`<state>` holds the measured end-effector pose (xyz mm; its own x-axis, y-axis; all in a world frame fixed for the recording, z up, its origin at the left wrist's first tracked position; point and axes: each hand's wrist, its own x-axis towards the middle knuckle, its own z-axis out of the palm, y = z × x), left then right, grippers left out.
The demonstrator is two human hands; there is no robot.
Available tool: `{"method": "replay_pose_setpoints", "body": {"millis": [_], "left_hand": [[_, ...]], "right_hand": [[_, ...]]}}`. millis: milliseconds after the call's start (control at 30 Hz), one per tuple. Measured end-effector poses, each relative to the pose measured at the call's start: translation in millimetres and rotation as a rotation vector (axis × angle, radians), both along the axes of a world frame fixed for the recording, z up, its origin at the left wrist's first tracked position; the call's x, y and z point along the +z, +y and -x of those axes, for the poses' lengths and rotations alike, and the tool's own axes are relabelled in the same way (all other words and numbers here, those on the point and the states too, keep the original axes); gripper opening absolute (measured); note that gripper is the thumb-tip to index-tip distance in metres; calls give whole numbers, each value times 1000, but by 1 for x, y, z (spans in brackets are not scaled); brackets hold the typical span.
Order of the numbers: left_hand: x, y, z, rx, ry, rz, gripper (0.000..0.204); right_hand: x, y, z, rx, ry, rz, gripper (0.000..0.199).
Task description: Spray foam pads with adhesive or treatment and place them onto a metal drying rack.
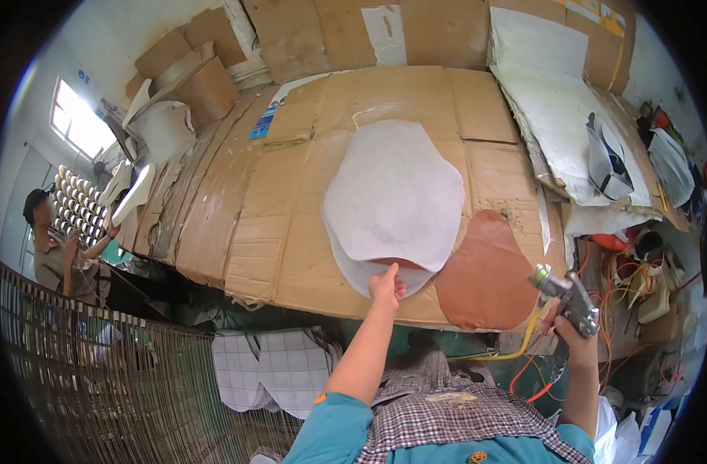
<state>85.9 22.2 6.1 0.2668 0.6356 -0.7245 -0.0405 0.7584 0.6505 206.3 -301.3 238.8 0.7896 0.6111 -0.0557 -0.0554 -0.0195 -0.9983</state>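
Note:
Pale grey leather pieces (396, 189) with curved outlines lie stacked on the cardboard-covered table (276, 255) in front of me. At the near edge of the stack, the top piece lifts slightly and a brown underside shows. My left hand (386, 286) pinches that edge between thumb and fingers. To the right lies a brown leather piece (488, 271) with a rounded, narrowing outline, beside the stack. My right hand (570, 326) grips a metal spray gun (576, 305) past the table's near right edge, with its green-ringed nozzle end pointing left.
A person (67, 255) stands far left, holding a pale piece by a rack of curved parts. Metal racking (121, 371) runs at lower left, with checked pieces (276, 367) below the table. A yellow hose (523, 344) and tangled cords hang at right, near a white-topped bench (554, 116).

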Motion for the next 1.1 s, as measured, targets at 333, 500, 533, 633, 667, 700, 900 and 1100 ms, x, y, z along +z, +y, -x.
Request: {"method": "replay_pose_setpoints", "body": {"millis": [333, 500, 533, 633, 667, 700, 900, 1100], "left_hand": [[24, -15, -10, 172, -82, -243, 34], [95, 25, 75, 268, -600, -262, 39], [122, 25, 94, 270, -683, -298, 41], [192, 22, 168, 239, -722, -488, 43], [217, 12, 180, 228, -656, -529, 45], [225, 10, 194, 255, -619, -625, 44], [185, 28, 203, 231, -511, -673, 28], [205, 83, 96, -32, -843, -858, 25]], "right_hand": [[9, -13, 20, 41, 3, -45, 39], [16, -23, 34, 60, -16, -11, 48], [14, -29, 35, 78, -52, 24, 50], [15, -29, 35, 150, -6, 78, 65], [16, -29, 37, 157, -3, 80, 65], [17, -29, 40, 152, -16, 99, 65], [19, -19, 47, 158, -51, 60, 64], [22, -12, 50, 200, -36, 27, 56]]}}
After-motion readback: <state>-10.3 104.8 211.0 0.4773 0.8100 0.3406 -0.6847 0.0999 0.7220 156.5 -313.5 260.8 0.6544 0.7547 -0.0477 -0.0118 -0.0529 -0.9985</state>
